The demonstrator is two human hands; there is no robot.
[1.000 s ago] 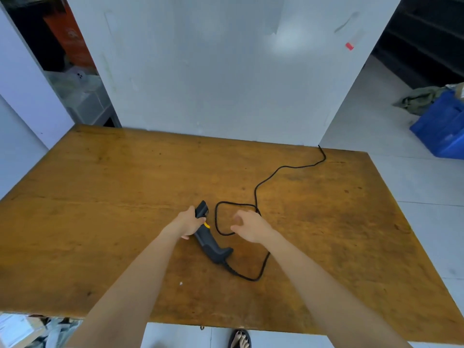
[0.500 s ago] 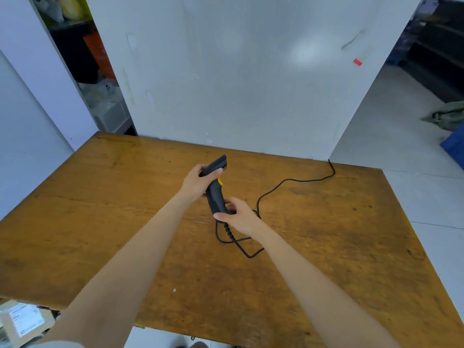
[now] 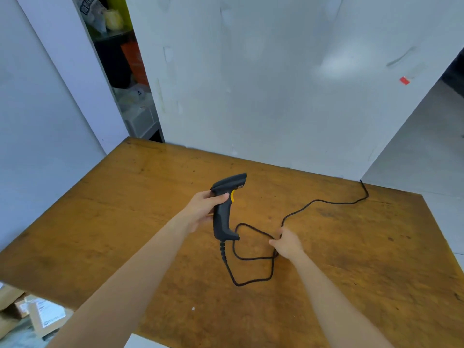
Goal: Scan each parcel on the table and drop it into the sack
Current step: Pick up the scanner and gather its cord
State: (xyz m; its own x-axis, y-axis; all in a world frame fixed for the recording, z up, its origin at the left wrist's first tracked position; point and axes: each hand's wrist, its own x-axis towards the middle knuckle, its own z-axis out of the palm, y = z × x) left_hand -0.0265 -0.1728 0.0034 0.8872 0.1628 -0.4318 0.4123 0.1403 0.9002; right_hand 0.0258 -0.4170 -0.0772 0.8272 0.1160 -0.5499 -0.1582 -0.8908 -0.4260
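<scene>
Scanner [image 3: 227,209] is now standing upright, clear of the table [image 3: 125,209]. A second ago it was lying flat on the wood, and half a second ago both hands were sharing it. I am watching the left hand [image 3: 203,209] gripping the handle alone, a fingertip lying just beside the yellow trigger [image 3: 232,196]. The right hand [image 3: 286,243] is gathering the black cable [image 3: 324,201], fingers curling round a loop of it. I am reading this as the tool being readied, with scanning not yet begun. I am finding no parcel on the tabletop. Labelled boxes [image 3: 45,315] are peeking past the near-left edge, cut off and blurred. No sack is showing anywhere.
</scene>
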